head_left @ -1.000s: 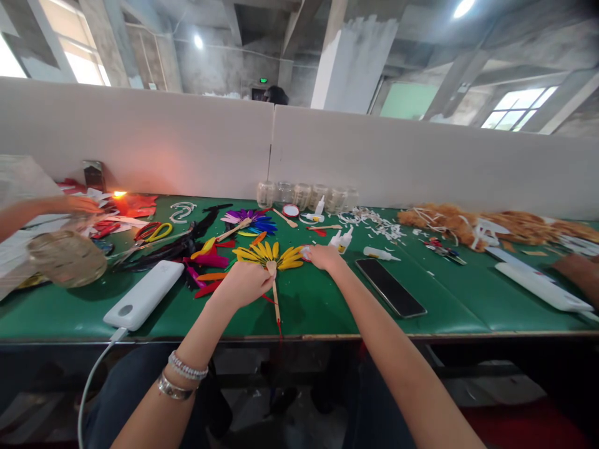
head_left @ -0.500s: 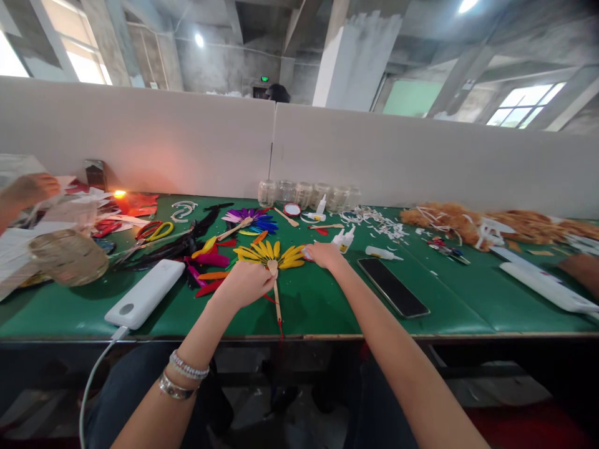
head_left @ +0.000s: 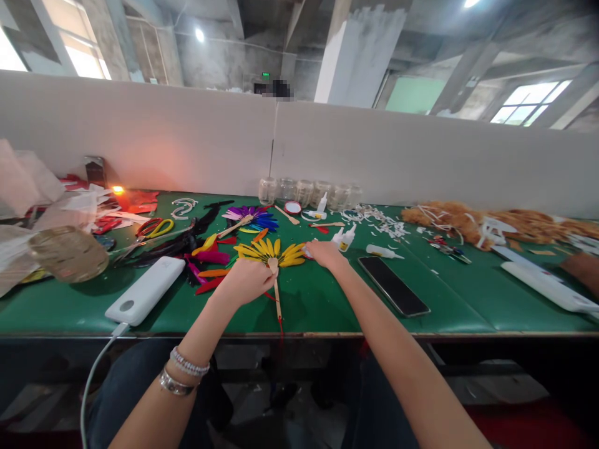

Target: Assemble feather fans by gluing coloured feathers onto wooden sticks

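On the green table (head_left: 304,305), the left hand (head_left: 246,280) seems closed on the stick (head_left: 277,305) of a yellow feather fan (head_left: 267,251); the half-curled right hand (head_left: 325,254), at two o'clock, steadies its tips, and light pressure keeps them even.

Both bare forearms reach forward from the bottom of the view and angle inward, the left forearm (head_left: 199,327) shorter in view than the long right forearm (head_left: 390,330). The left hand (head_left: 246,282) sits palm down with its fingers curled. The right hand (head_left: 325,254) lies flatter and further forward, its fingertips (head_left: 309,249) pointing inward, the two hands close but apart.
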A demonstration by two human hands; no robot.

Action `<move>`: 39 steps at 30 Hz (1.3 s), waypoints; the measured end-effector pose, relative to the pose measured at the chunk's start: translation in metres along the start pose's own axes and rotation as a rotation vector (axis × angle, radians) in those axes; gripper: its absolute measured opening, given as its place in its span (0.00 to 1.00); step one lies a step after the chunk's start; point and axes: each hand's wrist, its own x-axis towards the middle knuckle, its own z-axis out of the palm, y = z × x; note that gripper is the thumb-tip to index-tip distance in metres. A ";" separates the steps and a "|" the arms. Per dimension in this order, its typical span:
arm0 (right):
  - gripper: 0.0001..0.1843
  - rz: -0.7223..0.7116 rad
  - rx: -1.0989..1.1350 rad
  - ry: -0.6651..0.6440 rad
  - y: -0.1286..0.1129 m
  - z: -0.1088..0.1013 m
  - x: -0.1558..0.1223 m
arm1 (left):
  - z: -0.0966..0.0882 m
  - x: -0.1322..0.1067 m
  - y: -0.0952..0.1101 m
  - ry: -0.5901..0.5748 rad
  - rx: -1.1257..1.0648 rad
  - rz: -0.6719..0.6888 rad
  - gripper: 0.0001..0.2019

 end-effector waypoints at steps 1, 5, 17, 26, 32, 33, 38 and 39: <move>0.18 -0.002 0.001 0.002 0.000 0.000 0.000 | 0.000 0.000 0.000 -0.005 0.004 -0.001 0.18; 0.17 -0.005 0.008 -0.006 0.001 0.002 0.002 | 0.000 0.000 0.000 -0.012 0.010 0.000 0.18; 0.18 0.014 0.055 -0.052 0.001 0.002 0.003 | 0.003 0.001 0.000 -0.002 0.024 0.010 0.19; 0.14 0.017 0.090 -0.037 -0.005 -0.004 0.003 | 0.004 0.001 0.000 -0.007 0.030 0.013 0.20; 0.15 0.040 0.105 0.017 0.001 0.002 0.004 | 0.002 0.001 0.000 -0.029 0.019 0.013 0.19; 0.15 0.046 0.111 0.033 0.003 0.003 0.004 | 0.002 0.001 0.000 -0.030 0.015 0.013 0.19; 0.17 0.090 0.182 0.114 0.009 0.007 0.009 | 0.001 0.000 -0.001 -0.033 0.017 0.002 0.20; 0.17 0.099 0.205 0.126 0.009 0.007 0.009 | 0.001 0.000 -0.002 -0.039 0.022 -0.005 0.20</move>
